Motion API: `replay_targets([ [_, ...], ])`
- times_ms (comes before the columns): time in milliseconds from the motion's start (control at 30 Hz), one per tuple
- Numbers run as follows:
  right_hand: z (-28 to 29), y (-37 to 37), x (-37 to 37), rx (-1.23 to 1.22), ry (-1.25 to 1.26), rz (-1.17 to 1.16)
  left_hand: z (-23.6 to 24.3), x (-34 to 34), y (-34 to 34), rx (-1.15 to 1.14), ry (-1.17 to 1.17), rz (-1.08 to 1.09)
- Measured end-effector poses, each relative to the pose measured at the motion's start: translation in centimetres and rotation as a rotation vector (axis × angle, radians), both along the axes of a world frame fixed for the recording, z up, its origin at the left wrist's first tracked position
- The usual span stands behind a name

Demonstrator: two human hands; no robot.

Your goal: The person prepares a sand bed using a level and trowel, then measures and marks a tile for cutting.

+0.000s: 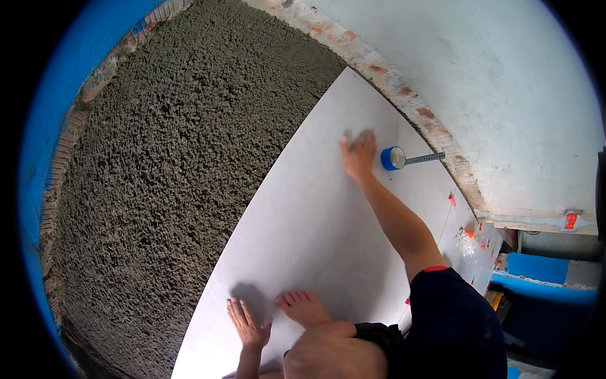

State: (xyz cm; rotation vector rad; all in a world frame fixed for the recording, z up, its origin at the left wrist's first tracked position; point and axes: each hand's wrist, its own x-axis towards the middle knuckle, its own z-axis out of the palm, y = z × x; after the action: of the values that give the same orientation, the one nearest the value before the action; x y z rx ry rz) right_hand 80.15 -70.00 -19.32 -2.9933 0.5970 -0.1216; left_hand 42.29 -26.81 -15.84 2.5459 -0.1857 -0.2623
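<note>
A large white floor tile (315, 208) lies on a rough grey mortar bed (177, 158). My left hand (247, 323) rests flat on the tile's near end with its fingers spread, holding nothing. A bare foot (304, 307) is planted just right of it. My right hand (358, 153) is stretched out far ahead and pressed flat on the tile, fingers apart. Just right of it lies a blue tape measure (392, 158) with its metal blade (424, 158) pulled out toward the wall.
A white plastered wall (492, 95) with exposed brick at its base (404, 95) runs along the tile's far side. Several orange levelling clips (452, 199) stand at the tile joints on the right. Blue bins (536, 268) sit at right, and a blue wall (50, 126) borders the mortar at left.
</note>
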Motion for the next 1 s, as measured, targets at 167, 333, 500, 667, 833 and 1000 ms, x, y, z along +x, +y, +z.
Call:
replay_targets([
  [167,1.5,8.3,3.6,0.278,-0.005,0.441,0.5,7.2,-0.7,0.045,-0.112,0.005],
  [333,-0.1,5.1,0.6,0.104,-0.068,0.007,2.2,11.8,-1.5,0.014,-0.240,0.039],
  [500,-2.1,0.6,7.2,0.081,-0.212,-0.101,1.1,12.6,-3.8,-0.036,-0.109,-0.033],
  [667,-1.7,-2.5,15.9,0.020,-0.228,-0.139,-0.8,12.1,-6.2,-0.021,-0.090,-0.067],
  [833,-0.3,-1.1,21.2,0.098,-0.010,-0.064,-1.9,11.9,-6.0,0.113,-0.121,-0.068],
  [1000,0.0,-2.5,22.3,0.056,0.003,0.120,-2.2,11.9,-6.2,0.170,-0.094,-0.091],
])
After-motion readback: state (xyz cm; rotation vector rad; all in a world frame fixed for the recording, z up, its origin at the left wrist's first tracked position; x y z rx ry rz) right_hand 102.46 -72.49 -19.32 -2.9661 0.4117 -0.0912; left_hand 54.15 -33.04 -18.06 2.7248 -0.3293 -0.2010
